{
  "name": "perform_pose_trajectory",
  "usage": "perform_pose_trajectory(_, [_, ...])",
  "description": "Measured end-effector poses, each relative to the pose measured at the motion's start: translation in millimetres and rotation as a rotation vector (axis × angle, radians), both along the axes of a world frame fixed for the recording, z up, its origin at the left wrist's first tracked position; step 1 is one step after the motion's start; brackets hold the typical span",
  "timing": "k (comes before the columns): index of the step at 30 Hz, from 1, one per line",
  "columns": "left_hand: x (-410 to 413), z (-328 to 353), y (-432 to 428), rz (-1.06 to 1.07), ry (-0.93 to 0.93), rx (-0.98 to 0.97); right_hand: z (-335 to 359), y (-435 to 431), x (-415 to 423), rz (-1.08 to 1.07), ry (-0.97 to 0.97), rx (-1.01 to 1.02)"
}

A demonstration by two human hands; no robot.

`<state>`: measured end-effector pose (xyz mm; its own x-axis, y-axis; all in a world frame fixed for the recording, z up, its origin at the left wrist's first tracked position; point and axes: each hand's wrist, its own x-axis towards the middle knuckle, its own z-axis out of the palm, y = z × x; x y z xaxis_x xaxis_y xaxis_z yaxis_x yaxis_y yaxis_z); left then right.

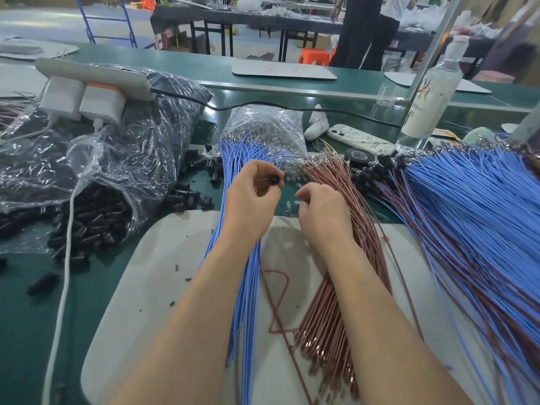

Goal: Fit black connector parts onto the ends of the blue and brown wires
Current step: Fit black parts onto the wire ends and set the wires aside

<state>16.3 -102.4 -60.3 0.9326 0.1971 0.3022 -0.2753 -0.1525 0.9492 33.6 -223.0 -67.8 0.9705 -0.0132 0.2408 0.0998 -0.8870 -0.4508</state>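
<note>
My left hand pinches a small black connector part between thumb and fingers, above the bundle of blue wires that runs under my left forearm. My right hand rests curled on the bundle of brown wires, its fingertips closed among the wire ends; what they grip is hidden. Loose black connector parts lie on the green table left of the blue wires, spilling from a clear bag.
A large fan of joined blue and brown wires covers the right side. A white mat lies under my arms. A phone, a tape roll, a bottle, chargers and a white cable surround them.
</note>
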Motion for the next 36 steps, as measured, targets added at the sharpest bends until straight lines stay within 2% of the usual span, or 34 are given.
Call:
perform_pose_trajectory(5, [-0.7, 1.4, -1.4, -0.035, 0.012, -0.017, 12.2, -3.9, -5.4, 0.015, -0.147, 0.426])
perform_pose_trajectory(7, [-1.3, 2.5, -2.2, -0.055, 0.007, -0.022, 15.8, -2.9, -7.5, 0.040, -0.134, 0.479])
perform_pose_trajectory(14, [-4.9, 6.2, -7.9, -0.128, -0.042, -0.003, 9.4, 3.8, -6.2, 0.146, -0.070, 0.418])
perform_pose_trajectory(20, [-7.6, 8.5, -10.7, -0.157, -0.080, 0.041, 9.3, 5.2, -8.6, 0.142, -0.193, 0.374])
perform_pose_trajectory(27, [-8.9, 8.7, -11.3, -0.090, -0.112, 0.077, 3.7, 6.4, -8.7, 0.190, -0.271, 0.354])
perform_pose_trajectory(34, [-10.0, 7.5, -12.6, -0.116, -0.111, 0.065, 3.7, 5.4, -9.4, 0.157, -0.279, 0.370])
perform_pose_trajectory(36, [-9.3, 6.4, -12.9, -0.138, -0.104, 0.060, 5.2, 2.9, -9.6, 0.153, -0.200, 0.374])
